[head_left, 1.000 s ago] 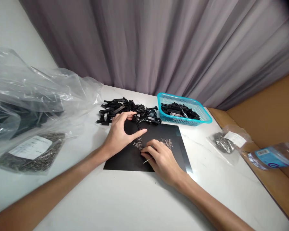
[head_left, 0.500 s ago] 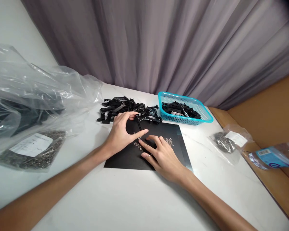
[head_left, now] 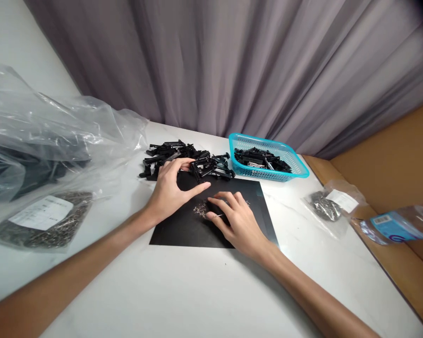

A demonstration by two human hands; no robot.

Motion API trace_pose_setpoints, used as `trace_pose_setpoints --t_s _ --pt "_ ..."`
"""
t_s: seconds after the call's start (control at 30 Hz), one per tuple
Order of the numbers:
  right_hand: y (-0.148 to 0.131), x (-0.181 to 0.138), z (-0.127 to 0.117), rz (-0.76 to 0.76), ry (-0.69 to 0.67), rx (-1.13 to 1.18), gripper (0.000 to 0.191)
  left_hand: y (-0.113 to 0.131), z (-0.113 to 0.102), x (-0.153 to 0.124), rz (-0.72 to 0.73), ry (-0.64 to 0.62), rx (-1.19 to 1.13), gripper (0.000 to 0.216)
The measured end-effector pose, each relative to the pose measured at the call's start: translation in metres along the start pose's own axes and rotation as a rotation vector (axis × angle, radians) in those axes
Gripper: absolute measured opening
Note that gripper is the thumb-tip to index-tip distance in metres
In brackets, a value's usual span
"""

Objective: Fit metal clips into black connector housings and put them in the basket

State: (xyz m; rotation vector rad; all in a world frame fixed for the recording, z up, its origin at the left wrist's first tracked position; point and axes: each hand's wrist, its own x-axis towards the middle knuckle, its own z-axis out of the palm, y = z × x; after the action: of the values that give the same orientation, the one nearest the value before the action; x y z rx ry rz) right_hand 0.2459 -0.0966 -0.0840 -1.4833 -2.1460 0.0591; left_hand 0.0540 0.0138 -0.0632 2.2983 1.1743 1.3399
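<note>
My left hand point(head_left: 172, 185) reaches over the far left part of a black mat point(head_left: 183, 234). Its fingers hold the upper end of an angled black plastic part point(head_left: 198, 172); the thumb stands apart from it. Behind the part lies a loose heap of similar black plastic parts point(head_left: 169, 152), so their outlines run together. Over the mat's middle, my right hand point(head_left: 238, 218) is bent, with thumb and index tip apart beside a small pile of thin metal pins point(head_left: 200, 209). No pin shows between these fingertips. Another few pins point(head_left: 247, 203) peek out behind the right hand, mostly hidden by it.
A blue plastic basket point(head_left: 268, 176) with black parts stands at the back right. Bags of metal pins lie at left point(head_left: 63, 230) and right point(head_left: 324, 206). A large clear plastic bag point(head_left: 56, 122) sits at far left, a bottle point(head_left: 398, 225) and cardboard point(head_left: 391, 155) at right.
My left hand has moved slightly left with the black part, which now tilts differently. My right hand's fingertips have drawn back a little from the pin pile, showing more of it.
</note>
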Motion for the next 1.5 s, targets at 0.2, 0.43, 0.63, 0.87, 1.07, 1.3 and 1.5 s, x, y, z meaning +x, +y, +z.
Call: trace_pose_setpoints --t_s 0.2,0.43,0.63,0.87,1.07,1.3,1.5 --pt "0.008 -0.001 0.003 0.019 0.046 0.107 0.024 -0.003 -0.003 0.006 -0.100 -0.037 -0.064 0.056" --pt "0.016 -0.003 -0.002 0.165 0.135 0.400 0.039 0.010 -0.008 -0.002 -0.346 -0.264 -0.118 0.059" --pt "0.024 -0.004 -0.010 0.245 0.242 0.528 0.050 0.015 -0.008 -0.006 -0.278 -0.227 -0.017 0.063" --pt "0.038 -0.004 -0.033 0.352 0.205 0.488 0.056 0.017 -0.005 -0.007 -0.239 -0.161 -0.106 0.062" --pt "0.053 -0.010 -0.075 0.396 -0.158 0.737 0.032 0.019 -0.005 -0.007 -0.207 -0.147 -0.094 0.062" --pt "0.065 -0.021 -0.090 0.392 -0.276 0.376 0.014 0.015 -0.003 -0.006 -0.204 -0.150 -0.055 0.061" --pt "0.065 -0.026 -0.084 0.277 -0.321 0.044 0.010 0.016 -0.002 -0.005 -0.183 -0.148 -0.045 0.062"
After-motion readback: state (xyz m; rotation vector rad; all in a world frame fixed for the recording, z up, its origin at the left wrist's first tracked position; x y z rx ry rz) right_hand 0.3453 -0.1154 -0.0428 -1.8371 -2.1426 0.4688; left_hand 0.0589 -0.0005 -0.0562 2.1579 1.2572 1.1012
